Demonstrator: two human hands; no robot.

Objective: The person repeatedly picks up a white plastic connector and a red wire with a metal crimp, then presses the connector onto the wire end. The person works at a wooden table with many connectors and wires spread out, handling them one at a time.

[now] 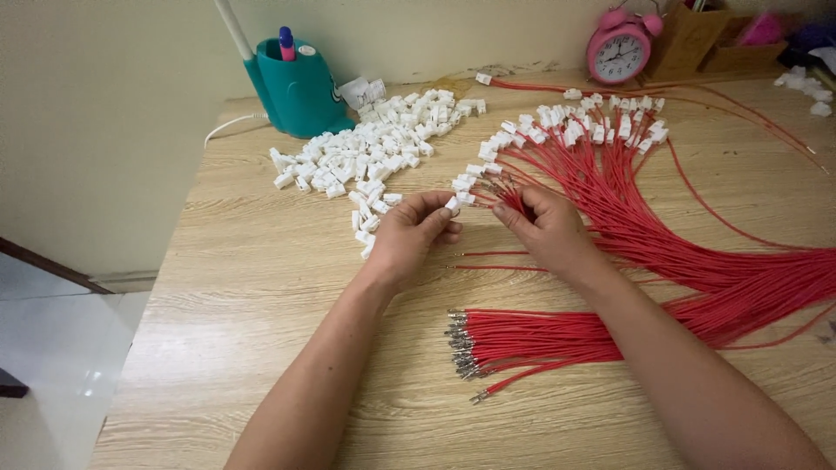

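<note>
Your left hand (407,235) pinches a small white plastic connector (452,204) between thumb and fingertips, just above the wooden desk (252,296). Your right hand (547,228) is closed around a red wire (514,202), its tip held right next to that connector. Behind your left hand lies a loose heap of white connectors (374,148), spreading back toward a teal pen holder (296,87) at the wall. Behind your right hand, a fan of red wires already capped in white (601,157) arcs across the desk and crowds close to your knuckles. Between your forearms sits a bundle of red wires with bare metal terminals (514,341), ends pointing left. A pink alarm clock (619,48) stands at the far edge, well apart from both hands.
</note>
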